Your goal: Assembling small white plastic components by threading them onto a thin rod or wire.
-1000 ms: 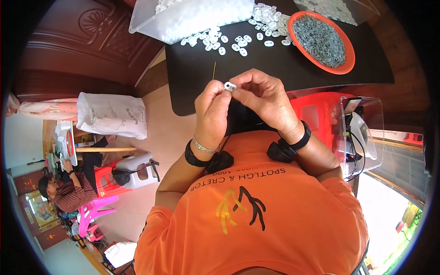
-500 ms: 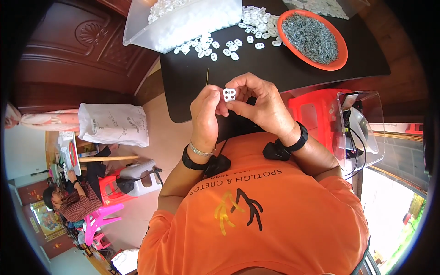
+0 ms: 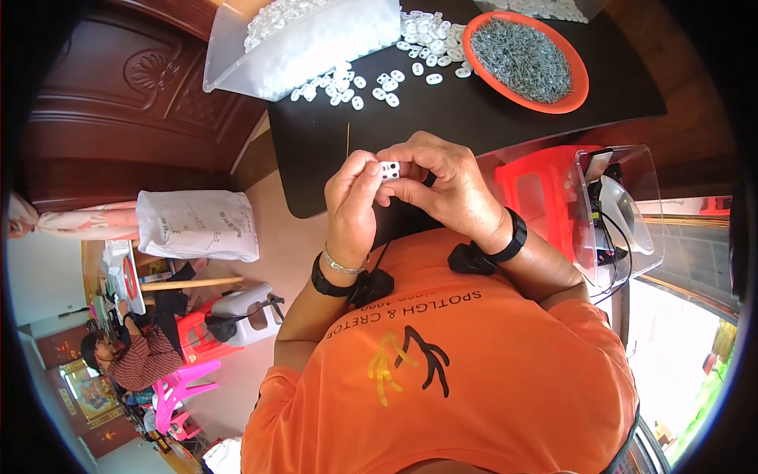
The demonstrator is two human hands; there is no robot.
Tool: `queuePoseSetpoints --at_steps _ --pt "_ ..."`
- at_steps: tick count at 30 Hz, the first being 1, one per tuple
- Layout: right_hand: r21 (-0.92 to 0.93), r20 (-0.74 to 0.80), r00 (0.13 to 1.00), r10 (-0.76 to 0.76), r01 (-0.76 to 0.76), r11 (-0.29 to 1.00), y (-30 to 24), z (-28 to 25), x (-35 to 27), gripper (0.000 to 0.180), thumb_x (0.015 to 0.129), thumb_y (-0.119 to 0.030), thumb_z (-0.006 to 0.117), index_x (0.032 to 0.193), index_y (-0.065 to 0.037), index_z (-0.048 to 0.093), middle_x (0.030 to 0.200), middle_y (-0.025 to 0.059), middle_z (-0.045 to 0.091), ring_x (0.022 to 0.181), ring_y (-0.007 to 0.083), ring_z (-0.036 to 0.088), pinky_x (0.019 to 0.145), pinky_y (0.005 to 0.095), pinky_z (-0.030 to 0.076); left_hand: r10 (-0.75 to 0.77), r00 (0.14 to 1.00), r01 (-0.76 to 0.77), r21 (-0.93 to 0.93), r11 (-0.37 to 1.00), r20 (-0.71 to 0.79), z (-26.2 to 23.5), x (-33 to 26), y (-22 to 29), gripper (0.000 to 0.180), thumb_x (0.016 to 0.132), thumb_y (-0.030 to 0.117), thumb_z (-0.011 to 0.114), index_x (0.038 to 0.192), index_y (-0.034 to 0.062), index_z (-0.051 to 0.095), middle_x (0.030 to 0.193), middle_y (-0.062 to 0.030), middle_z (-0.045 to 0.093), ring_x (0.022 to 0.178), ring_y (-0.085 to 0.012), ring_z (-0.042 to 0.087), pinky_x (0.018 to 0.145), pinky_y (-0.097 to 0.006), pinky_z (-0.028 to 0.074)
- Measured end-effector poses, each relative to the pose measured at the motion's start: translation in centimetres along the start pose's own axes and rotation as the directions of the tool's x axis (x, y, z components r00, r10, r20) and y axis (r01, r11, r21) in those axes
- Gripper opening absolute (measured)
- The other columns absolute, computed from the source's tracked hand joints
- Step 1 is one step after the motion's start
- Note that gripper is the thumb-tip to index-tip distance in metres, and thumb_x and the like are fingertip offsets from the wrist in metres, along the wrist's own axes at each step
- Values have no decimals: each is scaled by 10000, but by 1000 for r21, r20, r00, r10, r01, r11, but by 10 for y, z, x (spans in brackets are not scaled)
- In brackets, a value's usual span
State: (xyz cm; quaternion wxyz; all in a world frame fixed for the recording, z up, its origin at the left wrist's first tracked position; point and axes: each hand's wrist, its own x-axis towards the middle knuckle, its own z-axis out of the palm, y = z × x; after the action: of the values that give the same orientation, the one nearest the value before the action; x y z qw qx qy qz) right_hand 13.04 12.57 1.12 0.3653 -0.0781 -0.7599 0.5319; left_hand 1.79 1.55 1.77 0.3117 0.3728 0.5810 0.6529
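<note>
Both hands meet close to my chest over the near edge of a black table (image 3: 474,110). Between their fingertips sits a small white plastic piece with holes (image 3: 388,169). My left hand (image 3: 353,207) pinches it from the left, and my right hand (image 3: 442,182) grips it from the right. A thin needle-like pin (image 3: 348,141) stands up just behind my left fingers. Loose white plastic pieces (image 3: 371,79) lie scattered on the table beyond. An orange bowl (image 3: 580,87) at the far right holds several small grey metal parts.
A clear plastic bag of white pieces (image 3: 308,39) lies at the table's far left. A red stool (image 3: 537,186) and a clear container with a funnel (image 3: 624,205) stand at my right. A white sack (image 3: 197,225) lies on the floor left; another person (image 3: 130,355) sits far left.
The hands stay together on the white piece; it has turned slightly between the fingertips. The view has shifted a little, with the table sitting higher in the picture.
</note>
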Motion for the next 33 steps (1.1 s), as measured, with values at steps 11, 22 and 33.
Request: queuePoseSetpoints --at_steps 11,22,33 --pt "-46 17 989 -150 150 988 -7 1 -3 333 754 -39 751 1067 -46 637 771 60 602 638 138 585 556 252 468 74 997 -74 -7 997 8 2 -6 8 262 951 189 479 786 -9 531 668 -9 494 593 -72 432 552 -218 364" --pt "17 53 985 -165 164 986 -7 -3 -3 307 753 -58 756 1038 -44 641 773 59 608 669 153 611 570 262 483 61 997 -62 25 998 53 0 -8 11 300 967 219 479 750 13 500 639 11 436 564 -56 392 512 -208 334" --pt "-37 43 978 -203 205 978 0 2 -4 166 810 -49 698 962 -38 632 766 96 651 660 228 663 584 290 513 -27 999 24 -67 997 -32 7 -12 1 251 922 198 452 755 15 493 619 18 376 524 -55 349 457 -206 295"
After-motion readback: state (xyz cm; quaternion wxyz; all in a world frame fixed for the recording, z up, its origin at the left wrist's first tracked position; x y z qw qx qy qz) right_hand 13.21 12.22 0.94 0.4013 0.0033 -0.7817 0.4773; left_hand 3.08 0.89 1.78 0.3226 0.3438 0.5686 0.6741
